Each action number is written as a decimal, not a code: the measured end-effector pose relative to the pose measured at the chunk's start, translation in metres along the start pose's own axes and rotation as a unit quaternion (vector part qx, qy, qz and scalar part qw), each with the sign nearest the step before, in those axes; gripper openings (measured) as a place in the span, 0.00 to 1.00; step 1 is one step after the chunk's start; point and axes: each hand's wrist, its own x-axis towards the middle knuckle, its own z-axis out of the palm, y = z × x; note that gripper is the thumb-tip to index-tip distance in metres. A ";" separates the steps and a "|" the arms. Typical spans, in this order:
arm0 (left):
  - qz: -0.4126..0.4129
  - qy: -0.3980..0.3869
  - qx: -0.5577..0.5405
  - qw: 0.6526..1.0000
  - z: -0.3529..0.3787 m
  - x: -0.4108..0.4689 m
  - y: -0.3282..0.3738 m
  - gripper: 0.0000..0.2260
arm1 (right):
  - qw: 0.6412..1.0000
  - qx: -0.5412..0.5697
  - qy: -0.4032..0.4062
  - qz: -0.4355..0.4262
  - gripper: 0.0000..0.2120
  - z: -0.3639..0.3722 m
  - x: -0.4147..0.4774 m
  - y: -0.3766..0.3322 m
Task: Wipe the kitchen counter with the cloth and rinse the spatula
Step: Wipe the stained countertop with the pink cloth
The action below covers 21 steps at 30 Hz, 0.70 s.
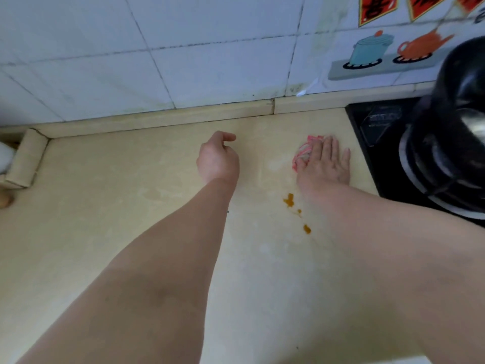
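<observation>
A pink and white cloth (305,151) lies bunched on the beige counter (118,206), near the stove. My right hand (325,164) presses flat on it, fingers stretched toward the wall, so most of the cloth is hidden under the palm. My left hand (217,158) hovers over the middle of the counter with its fingers loosely curled and nothing in it. Orange-brown sauce spots (290,200) sit on the counter just left of my right wrist. A wet smear shows left of the cloth. No spatula is in view.
A black stove top (378,132) borders the counter on the right, with a dark wok (456,111) on its burner. A tiled wall (157,48) and a raised beige kerb (157,119) close off the back. A kerb corner (26,158) stands at the left.
</observation>
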 end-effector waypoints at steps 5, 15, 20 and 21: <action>0.005 0.001 0.020 1.000 -0.012 -0.026 -0.003 0.21 | 0.999 0.020 -0.016 0.035 0.32 0.005 -0.024 0.027; -0.002 0.006 0.019 1.000 -0.023 -0.123 -0.003 0.20 | 0.999 0.024 -0.030 0.016 0.33 0.031 -0.116 0.096; 0.006 -0.019 -0.003 1.000 -0.014 -0.182 0.002 0.20 | 0.999 0.037 -0.022 -0.002 0.32 0.049 -0.169 0.123; 0.004 -0.022 -0.008 1.000 -0.014 -0.191 0.002 0.20 | 0.999 0.045 -0.023 0.000 0.32 0.052 -0.178 0.124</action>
